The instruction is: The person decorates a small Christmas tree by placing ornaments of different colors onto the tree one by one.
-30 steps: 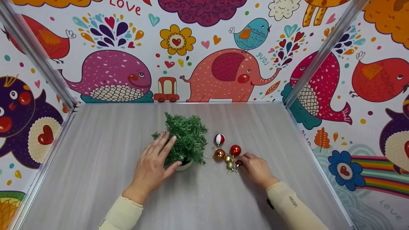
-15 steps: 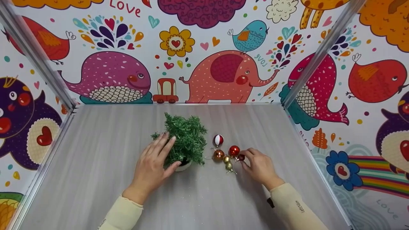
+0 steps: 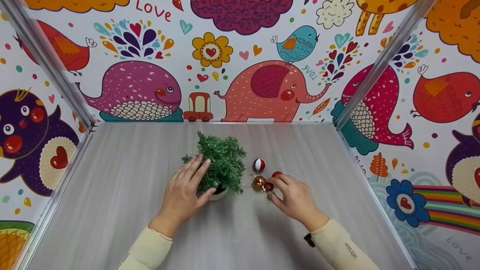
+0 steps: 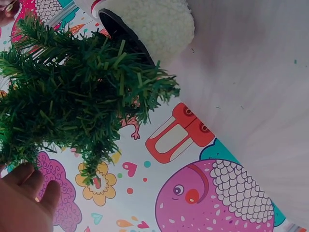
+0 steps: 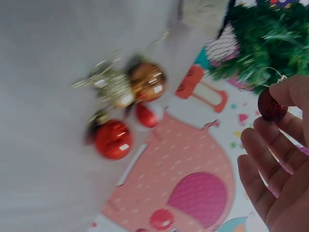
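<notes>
A small green artificial Christmas tree (image 3: 224, 159) stands in a fuzzy white pot (image 4: 161, 29). My left hand (image 3: 183, 189) lies against the tree's left side, fingers extended and thumb beside the pot. My right hand (image 3: 298, 197) pinches a small dark red glittery bauble (image 5: 272, 105) by its top between thumb and index finger, its gold loop sticking up. That bauble is lifted above the other ornaments, right of the tree. Below it lie a copper bauble (image 5: 147, 82), gold baubles (image 5: 112, 88) and a shiny red bauble (image 5: 113, 139), partly hidden by the hand in the head view.
A red-and-white striped bauble (image 3: 258, 165) lies behind the cluster on the grey wood-grain table (image 3: 123, 168). Patterned walls enclose the table's back and sides, with metal rails (image 3: 365, 80) at the corners. Fine glitter specks dot the table in front of the pot.
My right hand has picked up the dark red bauble from the cluster's right edge and carried it left over the other ornaments. The left hand has stayed against the tree.
</notes>
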The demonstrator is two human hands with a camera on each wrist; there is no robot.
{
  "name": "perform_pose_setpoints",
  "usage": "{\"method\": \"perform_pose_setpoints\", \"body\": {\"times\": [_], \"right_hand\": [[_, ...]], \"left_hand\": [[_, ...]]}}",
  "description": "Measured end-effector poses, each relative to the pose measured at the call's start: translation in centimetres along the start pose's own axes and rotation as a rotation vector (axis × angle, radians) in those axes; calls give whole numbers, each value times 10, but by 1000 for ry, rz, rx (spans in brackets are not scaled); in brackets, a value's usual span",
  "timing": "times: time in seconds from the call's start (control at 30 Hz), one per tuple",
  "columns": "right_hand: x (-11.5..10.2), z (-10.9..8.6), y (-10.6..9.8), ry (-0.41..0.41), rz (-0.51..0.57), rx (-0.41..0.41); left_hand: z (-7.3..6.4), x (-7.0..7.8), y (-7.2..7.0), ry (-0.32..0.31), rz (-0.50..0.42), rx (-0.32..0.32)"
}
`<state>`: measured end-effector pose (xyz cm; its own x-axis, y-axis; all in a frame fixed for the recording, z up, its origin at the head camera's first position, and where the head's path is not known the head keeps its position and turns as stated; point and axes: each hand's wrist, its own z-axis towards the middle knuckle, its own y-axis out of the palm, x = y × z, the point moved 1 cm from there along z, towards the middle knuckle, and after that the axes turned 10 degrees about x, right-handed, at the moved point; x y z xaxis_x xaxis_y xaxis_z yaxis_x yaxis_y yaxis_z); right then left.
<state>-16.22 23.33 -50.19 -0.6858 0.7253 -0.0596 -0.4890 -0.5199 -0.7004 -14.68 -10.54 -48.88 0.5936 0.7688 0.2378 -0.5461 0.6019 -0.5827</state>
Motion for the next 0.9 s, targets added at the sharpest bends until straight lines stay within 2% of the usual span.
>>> {"method": "perform_pose_setpoints", "body": {"times": [0.23, 0.63, 0.73, 0.9], "right_hand": [[-28, 24, 5, -68, 60, 38], [-63, 51, 16, -96, 149, 96], [-69, 54, 20, -92, 164, 110], [-78, 56, 21, -28, 202, 123]], "left_hand": [[0, 1, -1, -11, 4, -4], [1, 7, -1, 15, -1, 37], [0, 9, -1, 34, -10, 65], [-3, 15, 1, 132, -42, 163]]}}
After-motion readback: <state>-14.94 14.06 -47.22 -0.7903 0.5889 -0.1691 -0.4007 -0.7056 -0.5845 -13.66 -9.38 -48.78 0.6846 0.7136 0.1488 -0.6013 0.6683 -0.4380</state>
